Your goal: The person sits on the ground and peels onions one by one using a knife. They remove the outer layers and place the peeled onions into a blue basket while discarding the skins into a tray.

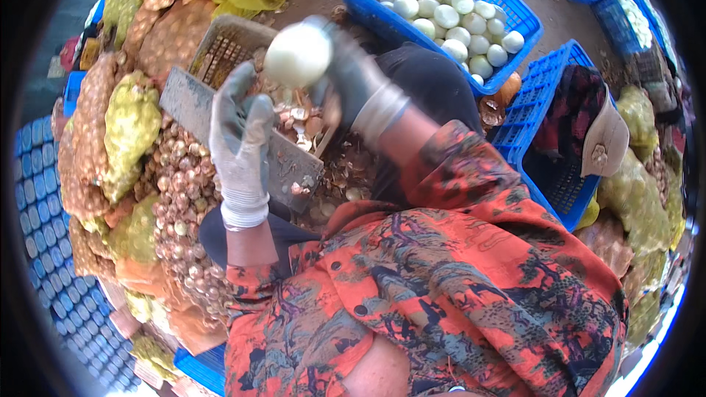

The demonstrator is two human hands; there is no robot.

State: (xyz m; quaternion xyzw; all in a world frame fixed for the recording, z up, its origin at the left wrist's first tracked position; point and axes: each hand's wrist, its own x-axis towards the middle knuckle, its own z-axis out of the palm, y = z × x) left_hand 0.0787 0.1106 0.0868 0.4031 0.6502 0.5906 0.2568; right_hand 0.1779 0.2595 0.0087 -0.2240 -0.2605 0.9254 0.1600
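My right hand point(353, 80), in a grey-coated work glove and blurred by motion, holds a peeled white onion point(299, 55) at its fingertips. My left hand point(240, 121), gloved the same way, is raised just left of the onion with thumb and fingers apart and nothing visible in it. Both hands are above a dirty plastic crate point(220, 30) holding onion skins and trimmings point(298, 121). A grey board point(185, 102) lies across that crate, partly behind my left hand. Beyond my right knee, a blue plastic crate point(364, 3) holds many peeled onions point(445, 16).
Unpeeled onions point(185, 193) are heaped at my left, beside full mesh sacks point(132, 132). A blue crate point(529, 143) at my right holds dark cloth and a beige cap-like item point(606, 135). More blue crates of peeled onions point(634, 19) stand far right. Skins litter the floor.
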